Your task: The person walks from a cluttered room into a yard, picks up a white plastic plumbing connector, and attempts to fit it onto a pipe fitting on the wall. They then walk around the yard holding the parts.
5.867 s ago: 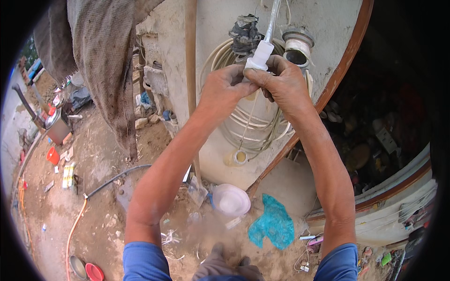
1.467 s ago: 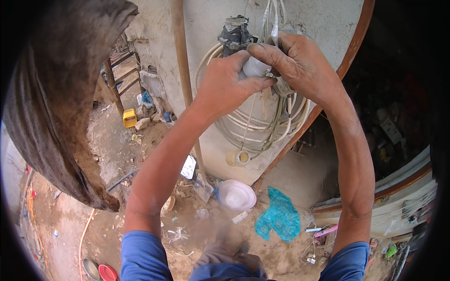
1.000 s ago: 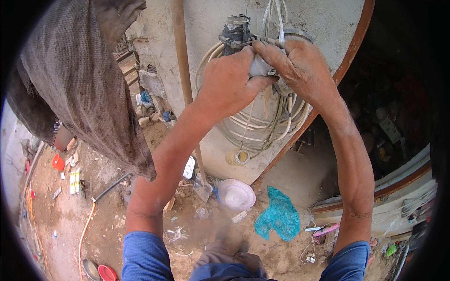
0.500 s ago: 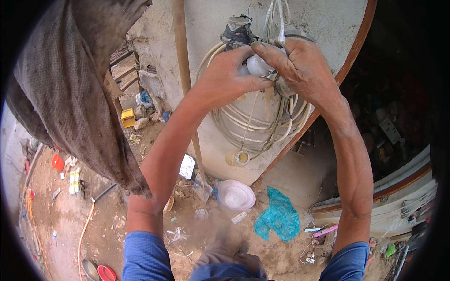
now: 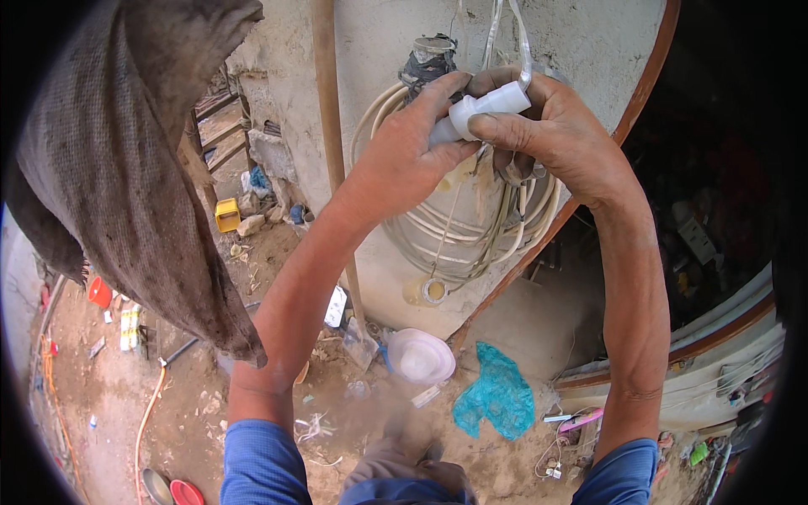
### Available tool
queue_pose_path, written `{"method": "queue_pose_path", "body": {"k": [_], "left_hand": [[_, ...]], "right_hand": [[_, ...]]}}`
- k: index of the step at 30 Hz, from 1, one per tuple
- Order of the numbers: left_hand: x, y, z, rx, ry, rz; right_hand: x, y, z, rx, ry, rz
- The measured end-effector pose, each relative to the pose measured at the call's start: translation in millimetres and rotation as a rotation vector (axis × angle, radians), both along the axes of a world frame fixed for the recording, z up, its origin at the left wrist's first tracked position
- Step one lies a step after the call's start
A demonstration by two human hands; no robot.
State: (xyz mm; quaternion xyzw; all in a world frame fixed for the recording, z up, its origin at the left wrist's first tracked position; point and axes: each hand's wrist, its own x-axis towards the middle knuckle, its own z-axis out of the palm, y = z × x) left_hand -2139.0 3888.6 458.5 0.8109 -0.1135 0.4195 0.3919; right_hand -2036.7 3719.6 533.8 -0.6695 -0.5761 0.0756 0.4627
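Both hands are raised in front of a rough plastered wall. My left hand (image 5: 404, 151) and my right hand (image 5: 547, 126) together grip a small white plastic fitting (image 5: 484, 108) from either side. White flat cable (image 5: 505, 34) runs up from the fitting. Behind the hands hang coils of cream cable (image 5: 454, 236) on the wall, below a dark taped fixture (image 5: 429, 59).
A dirty grey cloth (image 5: 126, 168) hangs at the left. On the dirt floor lie a white bowl-shaped lid (image 5: 419, 355), a teal plastic bag (image 5: 497, 400), a yellow box (image 5: 227, 215), an orange hose (image 5: 147, 404) and scattered scraps. A curved rust-coloured bar (image 5: 640, 93) crosses on the right.
The hands stay at the same spot on the wall. The white fitting now shows more clearly between the fingers, turned sideways. The hanging cloth has swung slightly.
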Motion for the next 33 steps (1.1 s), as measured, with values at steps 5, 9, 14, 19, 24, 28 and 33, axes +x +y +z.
{"method": "queue_pose_path", "body": {"k": [5, 9, 14, 19, 24, 28, 33], "left_hand": [[-2, -3, 3, 0.026, -0.005, 0.035], [-10, -7, 11, 0.001, 0.162, 0.061], [-12, -6, 7, -0.040, 0.191, 0.108], [-16, -8, 2, -0.219, 0.191, -0.085], [-26, -3, -1, -0.247, 0.327, -0.121], [-34, -7, -3, -0.301, 0.404, -0.146], [-40, -7, -14, -0.438, 0.437, -0.225]], "right_hand": [[6, -2, -1, 0.058, -0.137, -0.050], [5, -3, -3, 0.055, -0.109, -0.077], [-1, -3, -3, 0.051, -0.021, -0.039], [-3, 0, -8, 0.107, 0.112, 0.000], [-14, -1, -19, 0.060, 0.151, 0.021], [-17, 1, -28, -0.069, 0.207, 0.039], [-16, 7, -41, -0.088, 0.289, 0.097]]}}
